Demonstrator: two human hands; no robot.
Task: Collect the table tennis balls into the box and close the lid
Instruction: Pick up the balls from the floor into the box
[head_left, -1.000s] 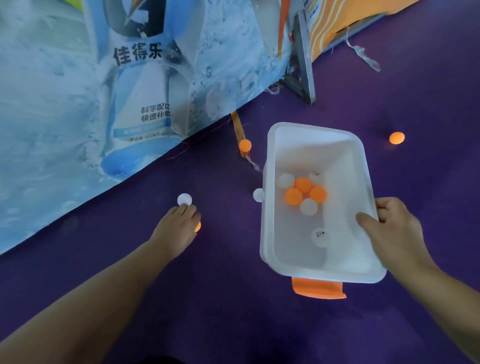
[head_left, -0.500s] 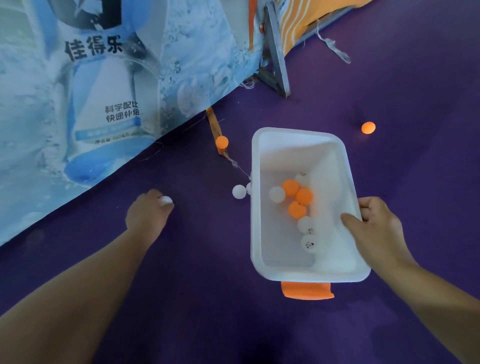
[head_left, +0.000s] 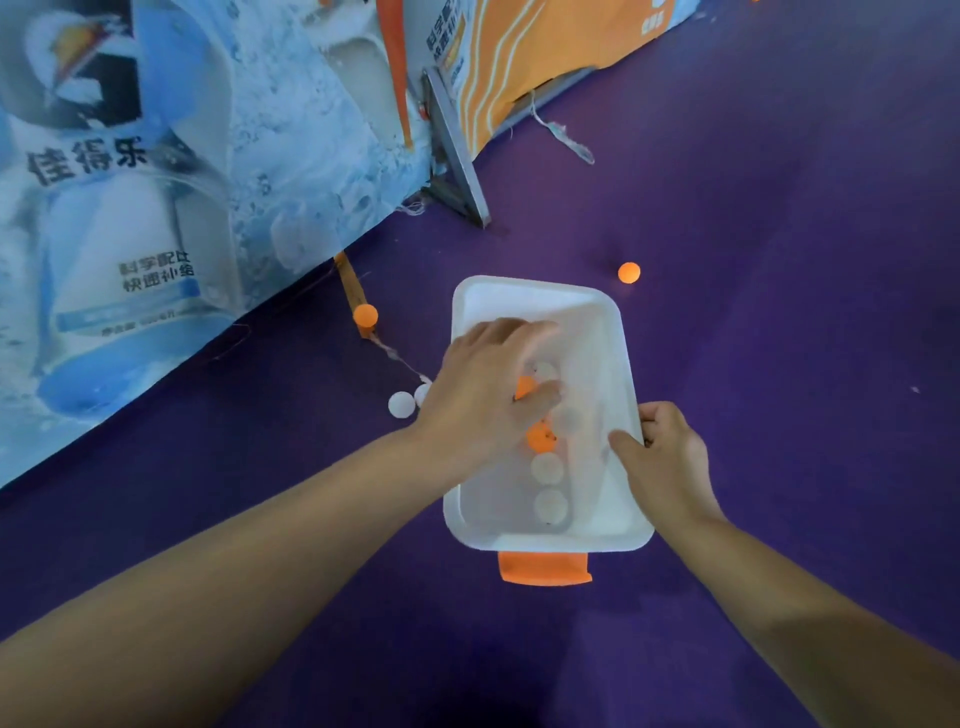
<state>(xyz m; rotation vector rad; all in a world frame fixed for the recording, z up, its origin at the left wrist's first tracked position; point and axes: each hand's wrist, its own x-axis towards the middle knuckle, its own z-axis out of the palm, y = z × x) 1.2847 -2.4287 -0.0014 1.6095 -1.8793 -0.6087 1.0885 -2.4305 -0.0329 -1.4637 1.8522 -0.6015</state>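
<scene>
White translucent plastic box (head_left: 540, 296) sits open on the purple carpet floor (head_left: 779, 364), orange plastic latch (head_left: 544, 568) on its near end. No lid in frame.

Left hand (head_left: 483, 395) is over the box's left rim, palm down, fingers (head_left: 511, 328) stretched out loose and motion-blurred, nothing clearly gripped. Can't tell if the balls right under it touch it.

Right hand (head_left: 665, 457) grips the box's right rim: thumb over the inside wall, fingers curled on the outside.

In the box: orange ball (head_left: 540, 437) mid-floor, two white balls (head_left: 548, 486) in a row toward the near end, more partly hidden under the left hand.

On the floor:
- white ball (head_left: 401, 404) just left of the box, a second one touching it and half behind the left hand
- orange table tennis ball (head_left: 365, 315) at the printed banner (head_left: 156, 208) edge, on an orange strap (head_left: 349, 280)
- another orange one (head_left: 628, 272) just past the box's far right corner
</scene>
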